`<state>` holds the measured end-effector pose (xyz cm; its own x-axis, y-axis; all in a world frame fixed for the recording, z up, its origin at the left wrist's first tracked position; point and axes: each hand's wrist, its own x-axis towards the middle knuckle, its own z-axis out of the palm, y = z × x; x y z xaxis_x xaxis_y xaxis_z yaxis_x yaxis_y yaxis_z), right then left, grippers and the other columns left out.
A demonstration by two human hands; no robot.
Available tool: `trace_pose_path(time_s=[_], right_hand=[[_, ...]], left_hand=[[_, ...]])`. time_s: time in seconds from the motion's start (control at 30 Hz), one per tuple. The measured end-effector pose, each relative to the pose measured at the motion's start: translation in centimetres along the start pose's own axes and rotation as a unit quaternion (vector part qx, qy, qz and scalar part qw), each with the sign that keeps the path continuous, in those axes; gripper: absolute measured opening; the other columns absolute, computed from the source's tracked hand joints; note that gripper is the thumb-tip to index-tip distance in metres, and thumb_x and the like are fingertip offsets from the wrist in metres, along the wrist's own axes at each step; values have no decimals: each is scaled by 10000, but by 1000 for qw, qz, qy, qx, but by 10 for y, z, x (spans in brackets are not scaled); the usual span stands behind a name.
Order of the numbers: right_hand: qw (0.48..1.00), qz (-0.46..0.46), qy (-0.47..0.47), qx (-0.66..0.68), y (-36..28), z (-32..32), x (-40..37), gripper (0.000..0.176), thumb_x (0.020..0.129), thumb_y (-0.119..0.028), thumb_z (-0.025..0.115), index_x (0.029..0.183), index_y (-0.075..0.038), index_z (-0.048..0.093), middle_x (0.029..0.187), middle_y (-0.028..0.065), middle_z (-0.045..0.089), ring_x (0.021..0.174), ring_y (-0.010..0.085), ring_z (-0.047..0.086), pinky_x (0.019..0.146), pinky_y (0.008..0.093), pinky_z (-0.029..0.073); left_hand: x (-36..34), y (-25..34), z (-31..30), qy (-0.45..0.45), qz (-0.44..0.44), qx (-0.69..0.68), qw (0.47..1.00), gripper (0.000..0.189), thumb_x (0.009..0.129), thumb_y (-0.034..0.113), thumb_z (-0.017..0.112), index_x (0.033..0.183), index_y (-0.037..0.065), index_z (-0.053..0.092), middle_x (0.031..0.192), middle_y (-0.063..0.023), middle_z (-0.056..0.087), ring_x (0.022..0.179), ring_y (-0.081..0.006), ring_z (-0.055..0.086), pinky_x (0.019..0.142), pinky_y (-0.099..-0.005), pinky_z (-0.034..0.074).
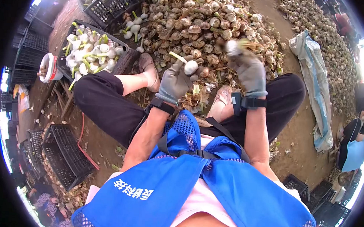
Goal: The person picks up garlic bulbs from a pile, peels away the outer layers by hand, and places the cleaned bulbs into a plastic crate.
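My left hand (174,82), in a grey glove, is closed on a clean white garlic bulb (191,67) with a short green stem pointing up and left. In the same kind of glove, my right hand (250,74) is raised over the heap, fingers curled round another garlic bulb (233,47), pale and smeared by motion, with brownish leafy bits beside it. Before both hands lies a large garlic heap (194,22) of brown, dry-skinned bulbs. Loose husks (194,100) lie on the ground between my feet.
A black crate (127,56) of cleaned white garlic stands at my left, near a white bucket (50,67). Several cleaned bulbs (135,28) lie by the heap. Empty black crates (66,157) sit lower left. At right are a plastic sack (313,86) and another person (354,145).
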<state>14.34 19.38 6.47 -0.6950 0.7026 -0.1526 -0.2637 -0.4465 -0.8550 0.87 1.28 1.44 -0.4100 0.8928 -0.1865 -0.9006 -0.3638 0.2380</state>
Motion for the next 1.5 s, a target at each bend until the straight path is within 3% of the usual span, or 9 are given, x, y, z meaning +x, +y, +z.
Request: trace_pose_path(time_s=[0.07, 0.13, 0.23, 0.37, 0.87, 1.07, 1.2, 1.4, 1.5], right_hand=[[782, -50, -51, -620, 39, -17, 15, 307, 755, -51, 460, 1050, -41, 546, 1019, 172, 587, 835, 291, 600, 744, 358, 488], [693, -229, -5, -683, 59, 3, -3, 347, 749, -43, 487, 1088, -58, 561, 1010, 151, 604, 815, 290, 602, 739, 330, 489], [979, 129, -51, -150, 33, 40, -20, 269, 833, -145, 565, 1075, -26, 566, 911, 43, 624, 759, 117, 597, 650, 250, 498], [974, 208, -64, -68, 42, 50, -25, 244, 848, -207, 576, 1029, -44, 587, 835, 9, 618, 709, 74, 557, 585, 217, 475], [966, 237, -102, 26, 43, 52, -23, 200, 843, -164, 564, 973, -18, 603, 864, 50, 640, 714, 127, 611, 594, 253, 509], [918, 93, -104, -371, 68, 53, -18, 139, 787, -74, 578, 872, 31, 606, 766, 65, 634, 637, 101, 589, 564, 209, 467], [962, 121, -38, -244, 99, 41, -10, 77, 666, -34, 600, 674, 35, 632, 577, 62, 580, 535, 90, 531, 459, 246, 428], [758, -21, -211, -617, 104, 34, -10, 334, 720, -78, 504, 1036, -8, 589, 883, 202, 628, 783, 258, 614, 741, 322, 469], [926, 99, -172, -322, 56, 52, -23, 288, 785, -73, 531, 1058, 4, 576, 893, 141, 637, 778, 197, 621, 685, 293, 503]], left_hand=[[0, -1, 12, 3, 28, 96, 995, 314, 879, 280, 494, 1078, 37, 501, 970, -161, 597, 811, -225, 586, 576, -280, 476], [2, 0, 2, -11, 35, 105, 994, 307, 904, 307, 458, 1030, 34, 519, 909, -121, 612, 770, -189, 595, 563, -271, 483], [-2, 2, -2, 58, 33, 155, 986, 358, 947, 332, 360, 973, 20, 533, 872, -74, 589, 782, -155, 578, 648, -262, 495], [-1, -5, 6, -6, 204, 401, 893, 263, 930, 215, 430, 980, -1, 571, 895, -53, 598, 743, -102, 541, 703, -234, 446], [9, -4, 11, 58, 219, 323, 919, 89, 878, 122, 522, 910, 39, 528, 822, 1, 543, 709, -58, 499, 638, -185, 421], [5, -1, 10, -37, 252, 460, 851, 31, 860, 68, 520, 865, 38, 517, 790, -2, 535, 683, -49, 505, 580, -183, 429], [-2, 1, 12, 47, 208, 317, 924, 46, 850, 70, 527, 863, 31, 546, 817, -68, 599, 704, -89, 557, 586, -200, 462], [-6, 23, -1, -40, 115, 78, 990, 251, 886, 257, 490, 852, 20, 564, 1083, -209, 559, 906, -267, 569, 805, -401, 463], [-4, 17, 0, -11, 96, -9, 995, 310, 909, 298, 444, 825, 21, 556, 1116, -214, 533, 930, -247, 546, 826, -368, 443]])
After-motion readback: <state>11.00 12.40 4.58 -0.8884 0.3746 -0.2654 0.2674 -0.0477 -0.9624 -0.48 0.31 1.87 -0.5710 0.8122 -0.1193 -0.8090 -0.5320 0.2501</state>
